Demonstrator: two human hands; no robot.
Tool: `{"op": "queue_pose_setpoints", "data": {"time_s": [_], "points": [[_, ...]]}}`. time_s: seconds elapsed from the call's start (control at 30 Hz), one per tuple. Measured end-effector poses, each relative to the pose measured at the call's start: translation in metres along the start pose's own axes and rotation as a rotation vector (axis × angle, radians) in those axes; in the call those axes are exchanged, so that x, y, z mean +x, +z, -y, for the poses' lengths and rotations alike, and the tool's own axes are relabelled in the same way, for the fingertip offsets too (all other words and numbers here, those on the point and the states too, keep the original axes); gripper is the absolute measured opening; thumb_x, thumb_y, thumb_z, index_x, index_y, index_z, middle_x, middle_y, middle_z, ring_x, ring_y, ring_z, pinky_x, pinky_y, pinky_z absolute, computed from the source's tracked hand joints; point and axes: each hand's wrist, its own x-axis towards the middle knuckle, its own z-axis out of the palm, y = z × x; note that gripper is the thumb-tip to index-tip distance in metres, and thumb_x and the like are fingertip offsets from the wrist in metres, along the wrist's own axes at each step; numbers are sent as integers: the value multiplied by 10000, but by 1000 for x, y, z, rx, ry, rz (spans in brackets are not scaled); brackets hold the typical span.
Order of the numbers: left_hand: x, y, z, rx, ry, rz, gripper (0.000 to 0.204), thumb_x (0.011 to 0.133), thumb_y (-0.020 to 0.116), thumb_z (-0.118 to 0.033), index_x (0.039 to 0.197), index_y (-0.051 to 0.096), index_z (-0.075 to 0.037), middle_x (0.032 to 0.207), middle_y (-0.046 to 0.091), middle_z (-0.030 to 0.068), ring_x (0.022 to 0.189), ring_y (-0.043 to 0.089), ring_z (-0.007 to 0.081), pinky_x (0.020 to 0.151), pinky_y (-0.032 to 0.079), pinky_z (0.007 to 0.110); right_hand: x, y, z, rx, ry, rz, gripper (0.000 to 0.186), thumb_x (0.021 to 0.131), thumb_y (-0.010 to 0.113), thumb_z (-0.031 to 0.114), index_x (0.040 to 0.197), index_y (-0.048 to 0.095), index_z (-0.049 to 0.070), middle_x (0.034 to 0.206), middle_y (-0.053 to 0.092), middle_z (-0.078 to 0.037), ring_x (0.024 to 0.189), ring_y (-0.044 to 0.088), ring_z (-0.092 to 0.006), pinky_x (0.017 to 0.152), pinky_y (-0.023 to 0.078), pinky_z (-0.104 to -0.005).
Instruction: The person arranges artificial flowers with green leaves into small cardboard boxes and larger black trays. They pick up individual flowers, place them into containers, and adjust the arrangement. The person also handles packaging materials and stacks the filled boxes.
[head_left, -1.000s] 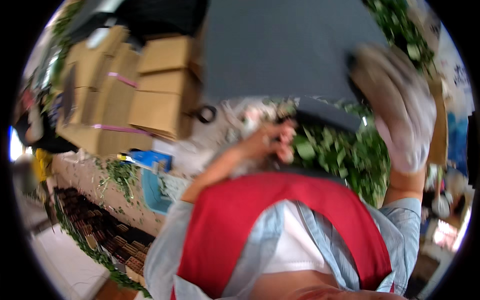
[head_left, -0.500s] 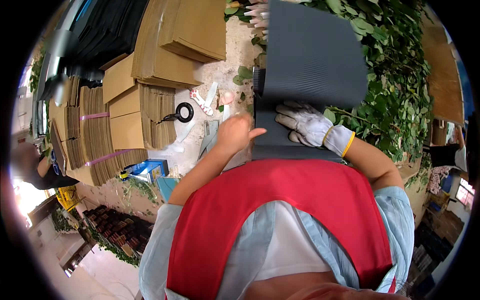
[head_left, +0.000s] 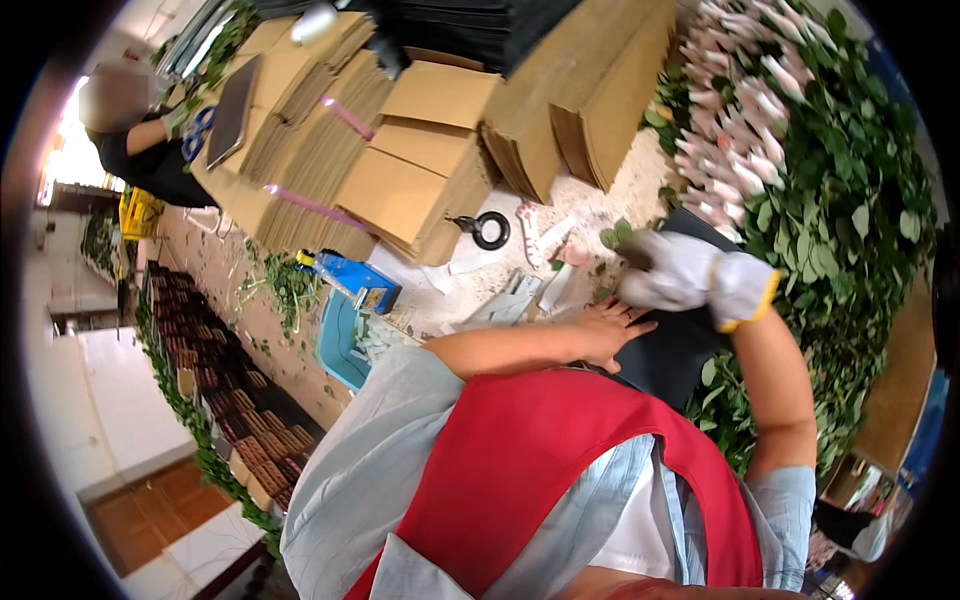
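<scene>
Dark grey corrugated sheet (head_left: 668, 362) lies in front of me, partly under both hands. My left hand (head_left: 603, 335), bare, rests at the sheet's left edge with its fingers stretched out. Above it is my right hand (head_left: 682, 272), in a white glove with a yellow cuff, over the upper part of the sheet. Its fingers are smeared by motion, so their grip is unclear. Left of the hands are pale strips (head_left: 515, 297), a black ring-shaped roll (head_left: 490, 231) and a small white tool with a pink paw-shaped end (head_left: 529, 236).
Stacks of folded brown cardboard (head_left: 405, 185) stand at the far left. A blue box (head_left: 372, 283) and a light blue basket (head_left: 338, 345) are at the near left. Pale wrapped flower heads (head_left: 730, 120) and leafy stems (head_left: 850, 215) crowd the right. Another person's arm (head_left: 150, 135) shows far left.
The view has swung round. The raised dark flap has come down. My left hand has gone from curled with thumb out to flat at the sheet; my gloved hand has moved toward the sheet's far part.
</scene>
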Motion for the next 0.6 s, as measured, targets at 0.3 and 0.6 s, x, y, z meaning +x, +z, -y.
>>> {"op": "queue_pose_setpoints", "data": {"time_s": [0.3, 0.6], "points": [[13, 25, 19, -101, 136, -95, 1095, 670, 902, -414, 1615, 351, -361, 1684, 269, 178, 1557, 207, 399, 1257, 162, 562, 175, 68, 109, -790, -881, -503, 298, 862, 593, 138, 1152, 622, 73, 1191, 669, -130, 1228, 608, -308, 1090, 454, -439], [6, 12, 14, 107, 119, -161, 913, 697, 858, -445, 1531, 500, -343, 1722, 133, 208, 1565, 141, 481, 1248, 239, 561, -180, 51, -5, 428, -183, -975, 344, 896, 709, 214, 1156, 667, -8, 1057, 700, -150, 906, 679, -257, 808, 543, -370]]}}
